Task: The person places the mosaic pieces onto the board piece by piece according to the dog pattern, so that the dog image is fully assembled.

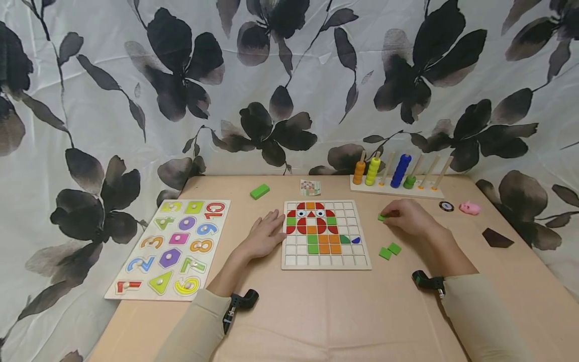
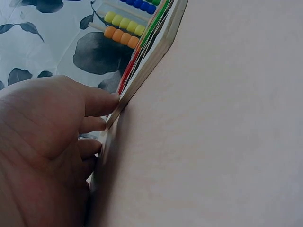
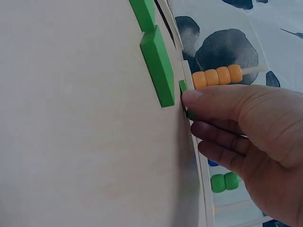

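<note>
A white gridded mosaic board (image 1: 296,260) lies in the middle of the table, partly filled with red, orange and green tiles. Red quarter-round pieces and two eye tiles sit in its upper rows. A blue piece (image 1: 356,240) lies near its right edge. My left hand (image 1: 262,235) rests flat beside the board, fingertips at its left edge. To the right of the board, my right hand (image 1: 413,217) pinches a small green tile (image 3: 182,86) between thumb and finger, low over the table. Two loose green square tiles (image 1: 385,253) lie just nearer to me.
A number puzzle board (image 1: 133,274) lies at the left. Farther back are a green block (image 1: 260,191), a small picture card (image 1: 310,188) and a bead-peg stand (image 1: 380,189). A round black-and-white disc (image 1: 446,206), pink pig (image 1: 470,207) and dark brown piece (image 1: 497,238) lie right.
</note>
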Demonstrator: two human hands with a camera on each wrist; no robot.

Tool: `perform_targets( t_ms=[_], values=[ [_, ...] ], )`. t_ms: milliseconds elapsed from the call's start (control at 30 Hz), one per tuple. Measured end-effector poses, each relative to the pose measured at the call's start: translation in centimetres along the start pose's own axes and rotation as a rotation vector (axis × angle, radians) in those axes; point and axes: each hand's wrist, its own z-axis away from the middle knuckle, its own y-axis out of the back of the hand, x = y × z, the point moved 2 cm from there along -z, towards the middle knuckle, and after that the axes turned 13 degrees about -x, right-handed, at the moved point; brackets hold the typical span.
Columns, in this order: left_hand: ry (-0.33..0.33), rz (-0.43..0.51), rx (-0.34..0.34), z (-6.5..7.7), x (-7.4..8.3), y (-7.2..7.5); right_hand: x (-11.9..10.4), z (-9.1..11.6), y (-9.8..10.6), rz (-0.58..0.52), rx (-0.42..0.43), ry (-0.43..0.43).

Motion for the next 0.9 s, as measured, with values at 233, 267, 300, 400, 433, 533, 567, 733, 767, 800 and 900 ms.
perform_targets(
  t_ms=[233,267,300,400,433,533,567,733,767,800,900],
  values=[
    [-0.001,0.012,0.003,0.1,0.0,0.0,-5.2,-0.2,0.5,-0.075,-0.053,0.136],
    [-0.003,0.013,0.005,0.1,0.0,0.0,-6.1,-0.2,0.4,-0.080,-0.073,0.164],
    [-0.003,0.013,0.006,0.1,0.0,0.0,-7.0,-0.2,0.2,-0.084,-0.096,0.189],
    [-0.005,0.010,0.006,0.1,0.1,0.0,-9.3,-0.2,-0.5,-0.069,-0.173,0.245],
    [-0.002,0.009,0.004,0.1,0.0,0.0,-9.9,-0.3,-0.8,-0.054,-0.198,0.256],
    [0.001,0.007,0.001,0.0,0.0,-0.1,-11.3,-0.3,-1.7,-0.028,-0.276,0.277],
    [0.004,0.007,-0.001,0.0,0.0,-0.1,-11.5,-0.3,-2.0,-0.021,-0.302,0.284],
    [0.005,0.013,0.003,0.0,-0.1,-0.1,-11.9,-0.4,-3.0,0.006,-0.389,0.293],
    [0.008,0.011,0.002,0.0,0.0,0.0,-11.9,-0.5,-3.2,0.013,-0.395,0.293],
    [0.010,0.008,0.001,0.0,0.0,0.0,-11.9,-0.5,-3.3,0.015,-0.399,0.295],
    [0.013,0.000,0.000,0.0,0.0,0.0,-11.9,-0.5,-3.5,0.025,-0.406,0.301]
  ],
)
